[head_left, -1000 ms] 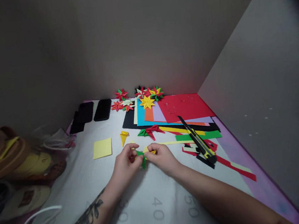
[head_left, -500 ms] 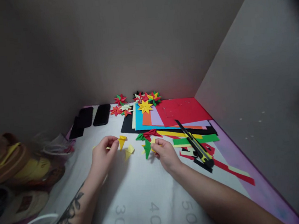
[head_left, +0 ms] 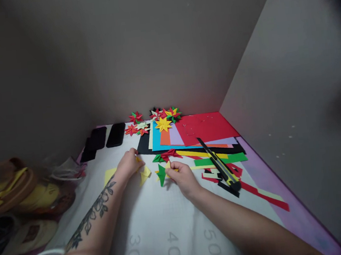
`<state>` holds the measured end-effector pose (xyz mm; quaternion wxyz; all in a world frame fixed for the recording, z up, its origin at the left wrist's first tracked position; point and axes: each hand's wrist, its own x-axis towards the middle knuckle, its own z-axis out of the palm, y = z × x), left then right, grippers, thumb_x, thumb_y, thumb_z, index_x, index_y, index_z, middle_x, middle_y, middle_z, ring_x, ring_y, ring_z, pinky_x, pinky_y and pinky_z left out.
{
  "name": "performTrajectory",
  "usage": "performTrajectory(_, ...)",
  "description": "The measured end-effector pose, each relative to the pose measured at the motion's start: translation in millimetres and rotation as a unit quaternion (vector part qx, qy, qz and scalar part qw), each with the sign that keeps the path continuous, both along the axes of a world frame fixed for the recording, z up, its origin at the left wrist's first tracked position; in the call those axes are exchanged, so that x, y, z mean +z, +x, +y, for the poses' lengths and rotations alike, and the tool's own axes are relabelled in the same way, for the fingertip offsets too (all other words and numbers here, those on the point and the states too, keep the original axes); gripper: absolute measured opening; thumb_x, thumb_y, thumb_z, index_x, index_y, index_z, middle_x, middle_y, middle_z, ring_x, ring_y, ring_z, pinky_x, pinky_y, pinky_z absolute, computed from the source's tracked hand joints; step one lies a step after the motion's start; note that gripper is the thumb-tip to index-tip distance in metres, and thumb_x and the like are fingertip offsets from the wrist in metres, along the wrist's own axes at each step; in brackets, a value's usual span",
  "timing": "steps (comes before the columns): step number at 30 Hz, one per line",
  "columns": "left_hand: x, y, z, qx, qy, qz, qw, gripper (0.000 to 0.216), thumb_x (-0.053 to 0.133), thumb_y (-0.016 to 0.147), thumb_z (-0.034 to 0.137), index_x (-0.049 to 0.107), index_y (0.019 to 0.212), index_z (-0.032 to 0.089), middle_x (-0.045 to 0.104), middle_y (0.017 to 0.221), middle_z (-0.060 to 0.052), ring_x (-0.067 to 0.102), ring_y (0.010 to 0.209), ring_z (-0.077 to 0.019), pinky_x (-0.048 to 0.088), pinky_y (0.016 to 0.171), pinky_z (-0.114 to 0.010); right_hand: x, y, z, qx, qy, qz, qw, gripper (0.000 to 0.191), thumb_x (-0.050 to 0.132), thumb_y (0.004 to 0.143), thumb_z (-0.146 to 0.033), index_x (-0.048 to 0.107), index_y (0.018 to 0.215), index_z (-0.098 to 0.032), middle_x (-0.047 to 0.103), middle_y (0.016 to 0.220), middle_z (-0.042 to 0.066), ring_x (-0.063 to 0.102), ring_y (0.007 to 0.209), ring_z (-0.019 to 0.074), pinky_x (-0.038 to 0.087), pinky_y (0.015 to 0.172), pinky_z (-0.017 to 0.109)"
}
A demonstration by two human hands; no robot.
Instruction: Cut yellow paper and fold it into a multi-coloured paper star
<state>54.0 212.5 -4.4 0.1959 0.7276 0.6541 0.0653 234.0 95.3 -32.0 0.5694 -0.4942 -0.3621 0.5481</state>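
Note:
My left hand (head_left: 129,164) is closed over a small yellow folded paper piece (head_left: 138,159), mostly hidden by the fingers. Just below it a pale yellow folded piece (head_left: 145,174) lies on the white cloth. In a pinch, my right hand (head_left: 182,178) holds a green folded paper piece (head_left: 161,174) together with yellow pieces whose points poke out around it. Beyond that hand lie folded red pieces (head_left: 171,154) and a folded green piece (head_left: 157,158). A flat yellow paper (head_left: 110,176) is partly covered by my left forearm.
Several finished paper stars (head_left: 163,124) sit at the back, by stacked coloured sheets (head_left: 207,127). A box cutter (head_left: 220,163) with its blade out lies on paper strips (head_left: 234,158) to the right. Two dark phone-like slabs (head_left: 115,135) are at back left; bags (head_left: 28,195) crowd the left.
My left hand has moved away from me and rightward with the yellow folded piece, now lower to the cloth. My right hand keeps its pinch; the view has shifted slightly.

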Motion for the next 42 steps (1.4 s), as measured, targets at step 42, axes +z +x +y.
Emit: performTrajectory(42, 18.2, -17, -28, 0.067, -0.032, -0.388, 0.919, 0.035, 0.061, 0.071, 0.046, 0.066, 0.089, 0.016, 0.067, 0.078, -0.004, 0.059, 0.065, -0.015, 0.044, 0.057, -0.023, -3.2, -1, -2, -0.063, 0.009, -0.078, 0.995, 0.025, 0.061, 0.074, -0.031, 0.044, 0.06, -0.02, 0.039, 0.054, -0.007, 0.032, 0.049, 0.0082, 0.027, 0.045, 0.021)
